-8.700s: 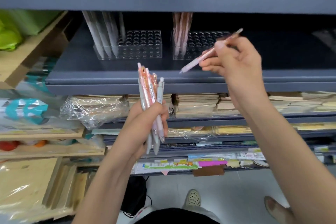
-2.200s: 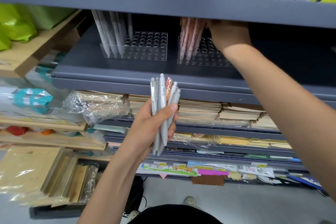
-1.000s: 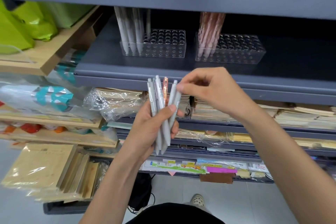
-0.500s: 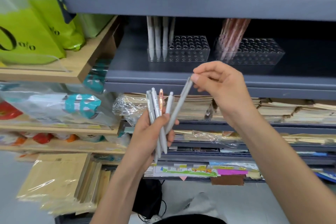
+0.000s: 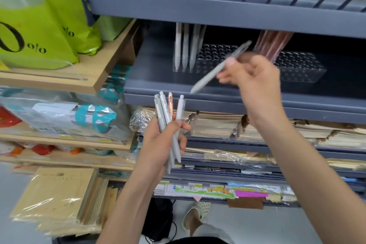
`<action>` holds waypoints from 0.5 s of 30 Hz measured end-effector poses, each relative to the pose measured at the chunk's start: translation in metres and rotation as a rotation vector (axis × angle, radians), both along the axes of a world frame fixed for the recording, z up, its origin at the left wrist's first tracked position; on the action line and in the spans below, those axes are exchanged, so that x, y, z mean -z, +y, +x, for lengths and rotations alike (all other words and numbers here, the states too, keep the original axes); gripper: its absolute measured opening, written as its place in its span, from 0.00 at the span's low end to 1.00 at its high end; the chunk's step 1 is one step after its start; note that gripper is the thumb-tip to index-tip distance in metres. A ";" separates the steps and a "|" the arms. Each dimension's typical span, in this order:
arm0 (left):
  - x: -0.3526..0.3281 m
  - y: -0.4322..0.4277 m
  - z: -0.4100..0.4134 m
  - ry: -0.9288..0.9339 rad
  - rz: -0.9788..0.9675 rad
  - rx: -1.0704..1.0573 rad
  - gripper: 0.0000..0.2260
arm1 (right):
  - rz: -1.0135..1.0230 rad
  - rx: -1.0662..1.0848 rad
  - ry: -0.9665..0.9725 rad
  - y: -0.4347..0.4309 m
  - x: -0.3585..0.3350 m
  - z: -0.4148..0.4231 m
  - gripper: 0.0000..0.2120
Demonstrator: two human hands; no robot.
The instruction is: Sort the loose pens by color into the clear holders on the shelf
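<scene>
My left hand (image 5: pixel 164 140) grips a bundle of pens (image 5: pixel 168 117), mostly grey with one pink pen (image 5: pixel 170 102) among them, upright below the shelf edge. My right hand (image 5: pixel 255 79) pinches a single grey pen (image 5: pixel 215 70), slanted with its tip down to the left, in front of the shelf. On the grey shelf (image 5: pixel 158 77) stand two clear holders with rows of holes. The left holder (image 5: pixel 213 59) has several grey pens (image 5: pixel 185 45) at its left end. The right holder (image 5: pixel 301 67) has pink pens (image 5: pixel 275 43) at its left end, partly hidden behind my right hand.
A railed shelf (image 5: pixel 217 8) overhangs the holders closely. Green bags (image 5: pixel 39 25) sit on a wooden shelf at the left. Stacks of notebooks (image 5: pixel 217 127) and wrapped packs fill the lower shelves. A foot in a sandal (image 5: pixel 196 214) shows on the floor below.
My right hand pulled one grey pen out of the bundle and lifted it up and right toward the holders. The view shifted left. Earlier it put a pink pen in the right holder.
</scene>
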State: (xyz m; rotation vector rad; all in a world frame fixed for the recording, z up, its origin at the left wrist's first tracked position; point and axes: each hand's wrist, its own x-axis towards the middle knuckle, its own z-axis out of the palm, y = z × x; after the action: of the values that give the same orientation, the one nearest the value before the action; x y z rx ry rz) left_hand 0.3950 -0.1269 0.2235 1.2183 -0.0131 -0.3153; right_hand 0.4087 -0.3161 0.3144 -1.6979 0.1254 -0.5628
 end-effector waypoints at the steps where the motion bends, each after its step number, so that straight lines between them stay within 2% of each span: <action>1: 0.000 0.001 0.002 0.008 0.008 -0.005 0.02 | -0.017 0.070 -0.061 -0.004 -0.004 0.008 0.04; 6: -0.001 0.002 0.011 0.036 0.007 -0.008 0.02 | -0.073 0.218 -0.201 -0.014 -0.006 0.048 0.08; 9: -0.003 0.001 0.016 0.019 0.007 -0.025 0.05 | -0.333 0.344 -0.191 -0.016 -0.001 0.064 0.08; 12: -0.005 0.001 0.020 0.001 0.008 -0.042 0.06 | -0.423 0.308 0.006 -0.020 -0.005 0.084 0.12; 15: -0.005 0.000 0.024 -0.009 0.010 -0.035 0.11 | -0.553 0.231 0.083 -0.019 -0.013 0.103 0.13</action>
State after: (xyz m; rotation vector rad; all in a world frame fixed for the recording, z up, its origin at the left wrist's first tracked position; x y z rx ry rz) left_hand 0.4185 -0.1268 0.2282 1.2289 0.0028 -0.2795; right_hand 0.5115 -0.3349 0.3272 -2.2632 0.2447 -0.7455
